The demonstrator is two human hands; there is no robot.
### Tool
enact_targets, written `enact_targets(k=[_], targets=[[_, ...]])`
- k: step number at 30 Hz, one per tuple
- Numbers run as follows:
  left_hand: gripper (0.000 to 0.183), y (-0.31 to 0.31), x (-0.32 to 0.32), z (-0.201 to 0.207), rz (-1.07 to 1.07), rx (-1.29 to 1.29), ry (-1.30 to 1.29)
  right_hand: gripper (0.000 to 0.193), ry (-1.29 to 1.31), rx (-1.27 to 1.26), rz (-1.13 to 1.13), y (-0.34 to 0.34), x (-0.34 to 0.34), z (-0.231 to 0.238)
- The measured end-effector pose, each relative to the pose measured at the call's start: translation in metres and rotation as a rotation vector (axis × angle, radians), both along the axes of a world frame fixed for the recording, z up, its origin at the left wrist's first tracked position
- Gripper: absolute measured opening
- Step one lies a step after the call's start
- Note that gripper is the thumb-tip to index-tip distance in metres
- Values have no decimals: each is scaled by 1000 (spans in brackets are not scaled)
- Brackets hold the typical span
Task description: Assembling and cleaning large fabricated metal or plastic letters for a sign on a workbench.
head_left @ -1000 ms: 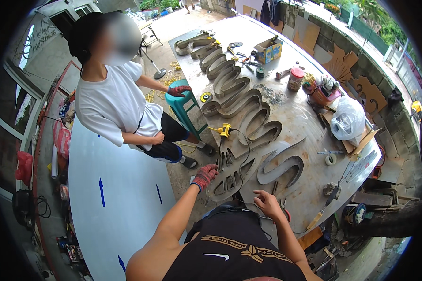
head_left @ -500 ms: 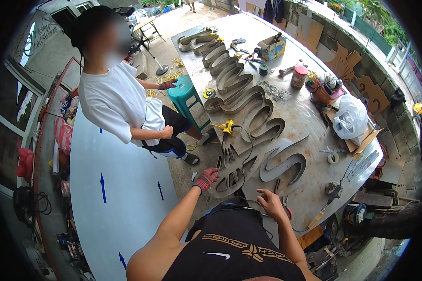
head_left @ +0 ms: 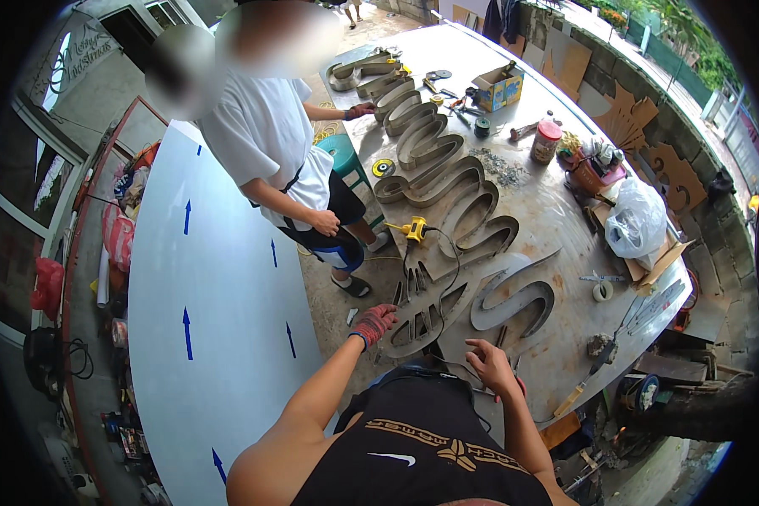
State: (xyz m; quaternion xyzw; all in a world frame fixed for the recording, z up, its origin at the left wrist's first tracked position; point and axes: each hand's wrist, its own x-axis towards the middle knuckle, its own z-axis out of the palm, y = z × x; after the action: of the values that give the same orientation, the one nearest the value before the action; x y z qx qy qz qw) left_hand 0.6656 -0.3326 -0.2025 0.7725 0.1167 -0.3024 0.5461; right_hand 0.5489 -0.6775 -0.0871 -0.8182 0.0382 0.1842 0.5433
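Observation:
My left hand (head_left: 374, 325), in a red and grey work glove, is closed at the left edge of a flat metal letter piece (head_left: 417, 331) with upright strips on it. Its fingertips are partly hidden, so what they pinch is unclear. My bare right hand (head_left: 489, 367) hovers over the table's near edge, fingers loosely bent and apart, holding nothing visible. Red-handled pliers (head_left: 521, 386) lie partly hidden beside it. Just beyond sits a curved S-shaped metal letter (head_left: 514, 295). A yellow corded power tool (head_left: 413, 228) rests past the strips.
A row of raised metal letters (head_left: 430, 143) runs along the metal table (head_left: 540, 240). A co-worker (head_left: 261, 135) stands at its left side by a green stool (head_left: 339, 150). Right of the letters are a red-lidded jar (head_left: 546, 141), a plastic bag (head_left: 637, 215) and a scraper (head_left: 584, 384).
The co-worker has stepped toward the table, and their gloved hand has gone from the stool to the far letters. My hands stay almost where they were.

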Motion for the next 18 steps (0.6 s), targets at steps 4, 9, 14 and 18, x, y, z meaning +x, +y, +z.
enact_targets(k=[4,9,14,18], targets=[[40,-4,0,1,-7,4,-6,38,-19,22,-10,-1,0,-3],[41,-5,-2,1,-49,20,-19,37,-8,37,-37,-2,-2,-7],[42,-8,-1,9,-66,36,6,37,-24,39,-45,-5,-3,-9],[43,-18,6,19,-62,27,-36,37,-22,40,-64,-9,-3,-11]])
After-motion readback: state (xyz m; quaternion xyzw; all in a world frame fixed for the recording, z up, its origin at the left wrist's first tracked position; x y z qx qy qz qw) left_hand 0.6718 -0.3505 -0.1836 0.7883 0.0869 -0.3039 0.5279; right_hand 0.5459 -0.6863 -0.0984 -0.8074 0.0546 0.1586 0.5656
